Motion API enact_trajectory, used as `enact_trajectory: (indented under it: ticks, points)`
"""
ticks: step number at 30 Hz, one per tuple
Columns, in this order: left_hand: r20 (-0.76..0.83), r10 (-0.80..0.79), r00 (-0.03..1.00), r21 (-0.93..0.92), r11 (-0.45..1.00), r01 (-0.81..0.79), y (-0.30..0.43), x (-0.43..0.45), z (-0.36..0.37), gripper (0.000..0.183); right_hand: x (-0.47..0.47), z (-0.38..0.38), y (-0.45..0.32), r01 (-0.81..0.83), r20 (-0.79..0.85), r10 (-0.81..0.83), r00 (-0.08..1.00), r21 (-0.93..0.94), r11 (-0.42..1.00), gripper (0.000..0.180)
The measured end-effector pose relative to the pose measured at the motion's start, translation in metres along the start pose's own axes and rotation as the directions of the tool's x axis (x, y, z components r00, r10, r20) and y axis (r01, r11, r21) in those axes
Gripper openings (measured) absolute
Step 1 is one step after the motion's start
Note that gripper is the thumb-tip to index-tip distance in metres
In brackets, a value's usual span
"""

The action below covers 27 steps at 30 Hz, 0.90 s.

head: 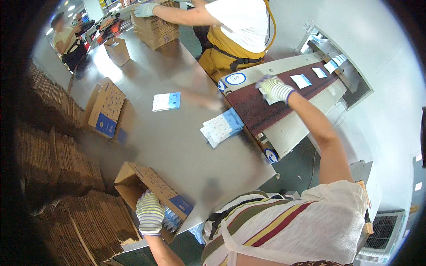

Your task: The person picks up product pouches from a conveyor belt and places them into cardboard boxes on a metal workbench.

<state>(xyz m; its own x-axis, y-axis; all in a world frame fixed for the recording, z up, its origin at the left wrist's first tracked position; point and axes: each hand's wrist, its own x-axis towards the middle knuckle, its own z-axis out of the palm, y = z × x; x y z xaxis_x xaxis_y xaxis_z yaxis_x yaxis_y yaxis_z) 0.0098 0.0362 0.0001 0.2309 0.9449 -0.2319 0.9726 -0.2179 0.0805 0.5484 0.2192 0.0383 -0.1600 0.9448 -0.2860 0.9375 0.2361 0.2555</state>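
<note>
My right hand (274, 89), in a striped knit glove, is on a white packet (269, 99) over the dark red conveyor belt (248, 108). Its fingers are bent over the packet. My left hand (150, 212), gloved alike, reaches into an open cardboard box (159, 184) tilted at the near table edge. Inside that box stand several blue-and-white packets (171, 221), beside my left hand; its fingertips are hidden. A small pile of white-and-blue packets (222, 127) lies at the table edge by the belt's end. Another flat packet (166, 101) rests on the metal table (186, 146).
More packets (301, 80) lie along the belt towards a wall opening. Open boxes (108, 109) (117, 51) stand on the table. Flattened cardboard stacks (80, 226) line the left side. A co-worker (238, 30) handles a cardboard stack (156, 30); another person (68, 40) stands farther off.
</note>
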Motion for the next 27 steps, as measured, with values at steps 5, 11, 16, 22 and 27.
enact_trajectory:
  ticks: [5, 11, 16, 22, 27]
  points:
    - [-0.032, -0.021, 0.999, 0.015, 1.0, 0.021, -0.004, -0.005, 0.005, 0.044, 0.014, 0.008, 0.015, 0.015, 0.264, -0.008, 0.964, -0.025, 1.0, 0.044]
    - [-0.043, -0.004, 0.999, -0.006, 1.0, 0.004, 0.001, -0.003, -0.001, 0.041, 0.073, 0.021, -0.063, 0.57, -0.081, -0.595, 0.8, 0.414, 0.71, 0.033]
    - [-0.12, 0.024, 0.993, 0.008, 1.0, -0.023, 0.001, -0.005, 0.003, 0.038, 0.083, 0.027, -0.143, 0.435, 0.344, -0.54, 0.768, 0.337, 0.835, 0.055]
    - [-0.139, -0.015, 0.99, 0.01, 1.0, 0.016, -0.003, -0.008, 0.014, 0.036, -0.005, 0.008, -0.212, 0.528, 0.055, -0.525, 0.849, -0.082, 0.845, 0.075]
    - [-0.063, 0.0, 0.998, 0.003, 1.0, 0.0, 0.006, 0.0, 0.0, 0.031, -0.07, 0.079, -0.261, 0.661, -0.313, -0.627, 0.713, 0.005, 0.75, 0.043]
